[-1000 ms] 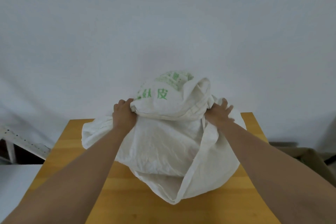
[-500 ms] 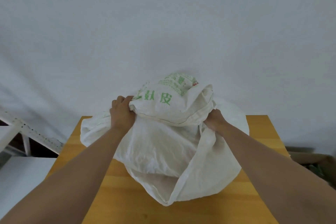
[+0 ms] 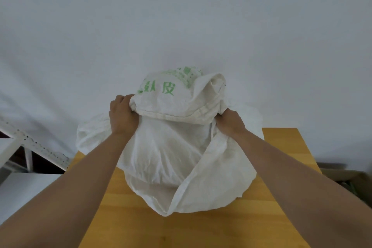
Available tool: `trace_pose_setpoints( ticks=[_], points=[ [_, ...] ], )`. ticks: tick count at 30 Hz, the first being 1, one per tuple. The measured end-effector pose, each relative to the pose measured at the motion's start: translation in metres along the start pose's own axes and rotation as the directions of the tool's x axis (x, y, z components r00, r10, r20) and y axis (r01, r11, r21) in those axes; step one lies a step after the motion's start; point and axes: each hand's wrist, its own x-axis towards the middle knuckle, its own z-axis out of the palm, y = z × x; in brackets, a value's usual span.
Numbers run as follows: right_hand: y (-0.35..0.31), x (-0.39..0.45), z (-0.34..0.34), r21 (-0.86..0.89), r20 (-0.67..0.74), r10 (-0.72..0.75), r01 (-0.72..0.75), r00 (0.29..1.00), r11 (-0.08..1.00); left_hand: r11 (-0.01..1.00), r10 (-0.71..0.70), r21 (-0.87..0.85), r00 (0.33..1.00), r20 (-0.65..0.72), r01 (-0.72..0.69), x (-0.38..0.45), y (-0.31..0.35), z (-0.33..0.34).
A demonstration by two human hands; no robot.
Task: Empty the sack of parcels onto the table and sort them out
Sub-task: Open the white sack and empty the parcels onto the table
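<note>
We see white sack [image 3: 171,151] bulging on wooden worktop [image 3: 281,167]. Left hand [image 3: 122,116], right hand [image 3: 229,122]: each grip clenched on sack's folded top edge, green print above.

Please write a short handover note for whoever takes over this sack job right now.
Left hand: shut on the white sack, gripping its stitched end on the left.
Right hand: shut on the same end, on the right.
The sack sits bulging on the wooden table, its green print facing up.
Done: sack on the table and gripped. No parcels are visible outside it.
Left: tip the parcels out onto the table, then sort them.
</note>
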Motion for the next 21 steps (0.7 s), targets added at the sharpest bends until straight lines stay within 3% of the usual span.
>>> trace_pose_setpoints(
  ticks=[4,8,21],
  points=[
    [-0.011,0.002,-0.003,0.041,-0.07,-0.038,0.041,0.997,0.998,0.999,-0.051,0.014,0.998,0.021,0.051,0.014,-0.001,-0.003],
    [-0.018,0.0,-0.005,0.094,-0.076,-0.103,0.11,0.992,0.99,0.997,-0.063,0.039,0.997,-0.053,0.065,0.017,-0.016,-0.004],
    [-0.022,-0.002,0.003,0.122,0.076,-0.139,0.129,0.987,0.984,0.989,-0.066,0.126,0.993,-0.099,0.079,0.015,-0.038,-0.009]
  ],
)
